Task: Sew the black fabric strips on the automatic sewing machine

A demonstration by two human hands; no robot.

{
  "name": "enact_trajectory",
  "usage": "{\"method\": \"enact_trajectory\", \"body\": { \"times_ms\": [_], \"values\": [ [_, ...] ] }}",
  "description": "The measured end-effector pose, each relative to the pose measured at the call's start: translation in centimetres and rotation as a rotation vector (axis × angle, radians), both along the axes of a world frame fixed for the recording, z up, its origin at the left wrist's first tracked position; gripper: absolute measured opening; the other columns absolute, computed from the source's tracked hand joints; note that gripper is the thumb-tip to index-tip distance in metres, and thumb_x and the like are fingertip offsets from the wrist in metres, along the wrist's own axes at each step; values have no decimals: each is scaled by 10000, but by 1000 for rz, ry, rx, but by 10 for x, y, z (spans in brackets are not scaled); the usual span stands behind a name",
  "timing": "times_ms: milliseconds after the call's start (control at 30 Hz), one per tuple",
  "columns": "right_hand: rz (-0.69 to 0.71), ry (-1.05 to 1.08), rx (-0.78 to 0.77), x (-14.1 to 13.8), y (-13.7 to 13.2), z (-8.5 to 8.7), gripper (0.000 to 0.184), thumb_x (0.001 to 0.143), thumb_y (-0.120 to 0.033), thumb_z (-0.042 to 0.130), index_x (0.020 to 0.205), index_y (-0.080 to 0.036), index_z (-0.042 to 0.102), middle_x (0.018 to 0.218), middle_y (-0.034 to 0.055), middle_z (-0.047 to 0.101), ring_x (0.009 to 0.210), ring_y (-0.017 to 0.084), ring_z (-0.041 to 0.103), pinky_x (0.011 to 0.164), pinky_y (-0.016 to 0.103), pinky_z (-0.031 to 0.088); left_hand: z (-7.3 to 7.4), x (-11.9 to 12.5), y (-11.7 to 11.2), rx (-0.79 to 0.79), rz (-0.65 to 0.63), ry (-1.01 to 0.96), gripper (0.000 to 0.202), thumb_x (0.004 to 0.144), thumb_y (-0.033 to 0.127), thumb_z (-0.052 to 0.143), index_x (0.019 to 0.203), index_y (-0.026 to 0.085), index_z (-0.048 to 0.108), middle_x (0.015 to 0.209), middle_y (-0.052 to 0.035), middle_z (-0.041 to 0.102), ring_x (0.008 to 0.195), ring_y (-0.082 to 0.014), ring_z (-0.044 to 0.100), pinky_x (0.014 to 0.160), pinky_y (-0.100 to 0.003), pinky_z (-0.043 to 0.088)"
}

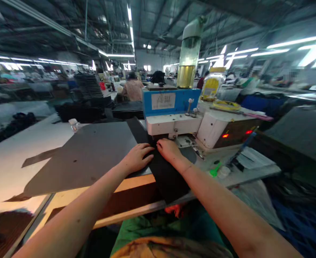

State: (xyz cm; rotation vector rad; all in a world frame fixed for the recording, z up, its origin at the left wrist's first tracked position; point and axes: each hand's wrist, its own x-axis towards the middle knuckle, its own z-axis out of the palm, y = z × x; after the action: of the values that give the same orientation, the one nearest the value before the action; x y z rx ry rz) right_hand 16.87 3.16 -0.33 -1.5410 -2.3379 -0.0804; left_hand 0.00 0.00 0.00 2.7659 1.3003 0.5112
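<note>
A strip of black fabric [166, 175] runs from under the head of a white and blue sewing machine [174, 114] toward me and hangs over the table's front edge. My left hand [136, 157] lies flat on the fabric's left side, fingers stretched toward the needle area. My right hand [168, 150] presses down on the fabric just in front of the machine's foot, fingers curled a little and resting on the cloth. Neither hand lifts anything.
A large dark grey sheet [93, 157] covers the table [10, 161] to the left. A small clear jar [73, 125] stands behind it. An oil bottle [189, 59] tops the machine. Papers [254, 157] and a green item [214, 171] lie at right. Other workers sit far off.
</note>
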Motion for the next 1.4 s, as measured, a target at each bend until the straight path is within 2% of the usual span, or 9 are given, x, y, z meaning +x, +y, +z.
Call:
{"method": "enact_trajectory", "body": {
  "times_ms": [433, 667, 900, 1233, 1400],
  "values": [
    [-21, 31, -57, -1, -6, 5, 228, 863, -223, 391, 887, -155, 607, 905, 71, 629, 823, 157, 577, 699, 236, 386, 0, 0, -1, -15, 27, -39, 351, 848, 348, 429, 1136, 186, 545, 1187, -87, 508, 1102, -207, 453, 972, -341, 353],
    [-12, 38, -4, -2, -4, 0, 219, 852, -204, 392, 818, -162, 604, 841, 59, 628, 772, 157, 585, 649, 240, 384, -2, -1, -1, -28, 30, -53, 356, 842, 364, 434, 1145, 208, 537, 1191, -82, 501, 1104, -211, 450, 972, -353, 354],
    [-6, 60, 8, -2, -1, -3, 207, 843, -200, 408, 842, -160, 611, 852, 64, 635, 772, 165, 591, 640, 241, 381, -2, -2, -2, -35, 26, -56, 366, 834, 378, 444, 1150, 213, 530, 1202, -80, 494, 1109, -212, 447, 972, -357, 352],
    [2, 50, 15, -2, -1, -4, 218, 847, -194, 396, 806, -154, 606, 820, 63, 633, 747, 161, 590, 635, 242, 381, 6, -1, -2, -115, 25, -15, 499, 772, 490, 501, 1179, 203, 514, 1250, -107, 456, 1154, -247, 417, 995, -374, 323],
    [17, 51, -11, -1, -1, 0, 211, 839, -182, 405, 843, -142, 612, 862, 77, 640, 780, 170, 593, 656, 243, 390, 10, -2, 2, -155, 14, -14, 411, 794, 401, 492, 1155, 207, 525, 1246, -91, 450, 1152, -230, 417, 1003, -353, 317]
  ]
}}
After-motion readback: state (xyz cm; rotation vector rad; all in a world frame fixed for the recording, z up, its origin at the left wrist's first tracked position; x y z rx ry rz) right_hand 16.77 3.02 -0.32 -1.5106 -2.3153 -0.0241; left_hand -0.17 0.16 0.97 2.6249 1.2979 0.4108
